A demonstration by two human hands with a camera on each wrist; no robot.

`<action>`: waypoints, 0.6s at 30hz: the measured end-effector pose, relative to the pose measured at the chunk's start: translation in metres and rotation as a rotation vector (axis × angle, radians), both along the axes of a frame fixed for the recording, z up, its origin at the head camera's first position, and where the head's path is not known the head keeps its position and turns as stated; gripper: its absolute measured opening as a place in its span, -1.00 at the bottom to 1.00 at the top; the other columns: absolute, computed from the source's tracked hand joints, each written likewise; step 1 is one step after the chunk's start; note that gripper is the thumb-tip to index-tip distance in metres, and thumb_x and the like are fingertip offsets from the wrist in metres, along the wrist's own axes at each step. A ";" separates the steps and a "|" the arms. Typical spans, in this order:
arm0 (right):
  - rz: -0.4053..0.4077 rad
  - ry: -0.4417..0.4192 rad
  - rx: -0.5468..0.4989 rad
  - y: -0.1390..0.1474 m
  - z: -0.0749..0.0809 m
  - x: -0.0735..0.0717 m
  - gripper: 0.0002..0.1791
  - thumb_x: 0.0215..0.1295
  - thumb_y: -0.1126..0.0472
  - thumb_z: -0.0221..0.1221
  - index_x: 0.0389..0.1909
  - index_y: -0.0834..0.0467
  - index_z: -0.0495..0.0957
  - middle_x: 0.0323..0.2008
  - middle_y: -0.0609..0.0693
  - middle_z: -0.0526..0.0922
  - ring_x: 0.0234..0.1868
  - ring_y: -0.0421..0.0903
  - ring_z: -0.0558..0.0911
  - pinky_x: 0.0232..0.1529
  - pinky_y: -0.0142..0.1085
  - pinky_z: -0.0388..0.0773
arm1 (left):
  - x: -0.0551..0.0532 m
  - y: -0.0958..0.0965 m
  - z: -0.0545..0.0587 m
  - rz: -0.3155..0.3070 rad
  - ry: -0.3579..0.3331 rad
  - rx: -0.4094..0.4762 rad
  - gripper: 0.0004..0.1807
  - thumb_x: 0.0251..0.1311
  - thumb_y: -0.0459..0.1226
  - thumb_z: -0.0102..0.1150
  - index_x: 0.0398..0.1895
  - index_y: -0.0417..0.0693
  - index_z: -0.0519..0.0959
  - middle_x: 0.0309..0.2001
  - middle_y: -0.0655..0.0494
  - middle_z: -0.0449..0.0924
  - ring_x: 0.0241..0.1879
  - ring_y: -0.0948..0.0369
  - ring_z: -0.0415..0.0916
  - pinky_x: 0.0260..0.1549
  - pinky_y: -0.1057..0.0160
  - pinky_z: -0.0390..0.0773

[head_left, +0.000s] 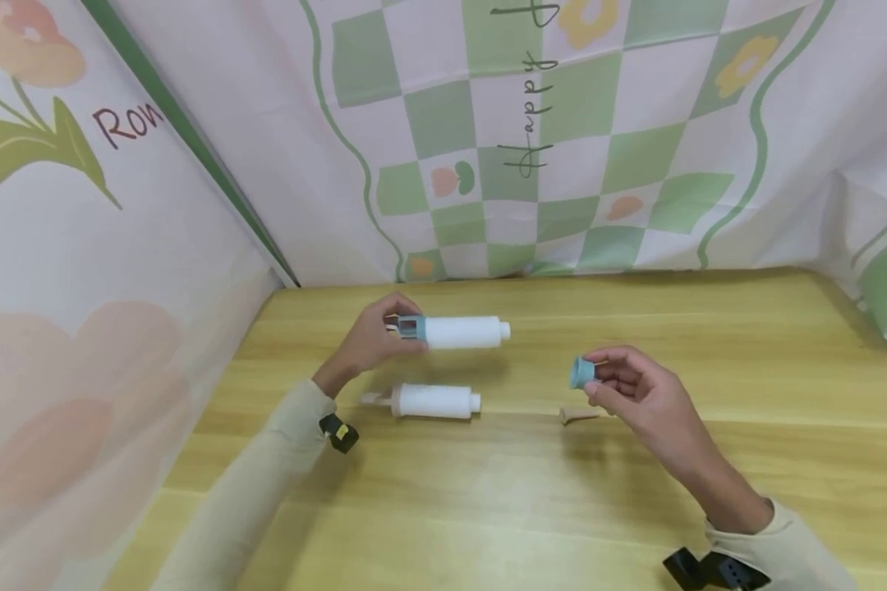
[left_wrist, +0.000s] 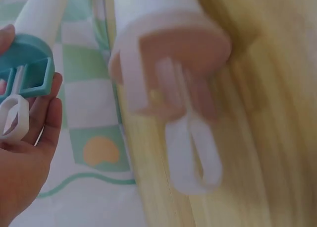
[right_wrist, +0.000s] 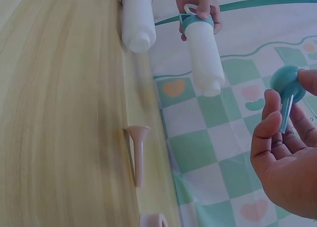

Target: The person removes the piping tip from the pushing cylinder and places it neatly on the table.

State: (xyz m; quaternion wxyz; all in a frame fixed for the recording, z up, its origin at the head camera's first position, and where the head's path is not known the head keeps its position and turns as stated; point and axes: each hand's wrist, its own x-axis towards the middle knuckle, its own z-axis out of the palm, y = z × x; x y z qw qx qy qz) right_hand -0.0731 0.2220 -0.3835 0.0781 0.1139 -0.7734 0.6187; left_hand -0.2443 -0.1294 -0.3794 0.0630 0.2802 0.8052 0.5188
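Observation:
My left hand (head_left: 369, 338) grips the teal handle end of a white tube (head_left: 464, 332), held level above the table, its narrow tip toward the right. A white pull loop (left_wrist: 16, 119) sticks out of the teal handle in the left wrist view. My right hand (head_left: 646, 402) pinches a teal funnel-shaped nozzle (head_left: 580, 373) by its stem side, raised and apart from the tube. The wide mouth faces left. Below the left hand, a second white tube (head_left: 436, 401) with a pink handle and pale pull loop lies on the table.
A pink funnel-shaped nozzle (right_wrist: 139, 155) lies on the wooden table (head_left: 443, 501), below my right hand. Part of another pink piece (right_wrist: 152, 220) shows at the right wrist view's bottom edge. Checked cloth (head_left: 510, 180) hangs behind the table; more cloth stands at the left.

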 end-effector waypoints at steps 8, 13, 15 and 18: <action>-0.007 0.011 0.002 0.004 0.000 -0.002 -0.68 0.43 0.37 0.16 0.14 0.36 0.43 -0.10 0.11 0.64 -0.13 -0.11 0.67 -0.14 -0.32 0.66 | -0.019 -0.008 -0.007 0.034 -0.034 -0.029 -0.50 -0.03 -0.36 0.55 0.01 -0.15 0.56 -0.12 -0.05 0.61 -0.14 0.02 0.57 -0.19 0.11 0.63; -0.008 -0.011 -0.002 0.004 0.001 -0.004 -0.68 0.41 0.37 0.18 0.12 0.36 0.44 -0.11 0.10 0.65 -0.15 -0.10 0.68 -0.15 -0.31 0.66 | -0.028 -0.012 -0.013 0.060 -0.072 -0.037 -0.51 -0.03 -0.35 0.56 0.00 -0.13 0.57 -0.13 -0.06 0.63 -0.14 0.02 0.57 -0.18 0.12 0.62; -0.009 -0.022 -0.001 0.004 0.000 -0.003 -0.68 0.41 0.37 0.18 0.12 0.36 0.45 -0.11 0.09 0.66 -0.15 -0.10 0.68 -0.16 -0.32 0.66 | -0.031 -0.013 -0.017 0.069 -0.088 -0.042 -0.51 -0.02 -0.34 0.55 0.00 -0.12 0.57 -0.13 -0.07 0.63 -0.13 0.02 0.57 -0.18 0.13 0.61; -0.010 -0.026 0.008 0.005 -0.001 -0.003 -0.68 0.41 0.37 0.18 0.12 0.35 0.44 -0.12 0.10 0.65 -0.16 -0.10 0.68 -0.17 -0.33 0.66 | -0.037 -0.013 -0.022 0.085 -0.110 -0.062 -0.51 -0.03 -0.34 0.55 0.00 -0.08 0.58 -0.12 -0.05 0.63 -0.13 0.03 0.56 -0.18 0.13 0.61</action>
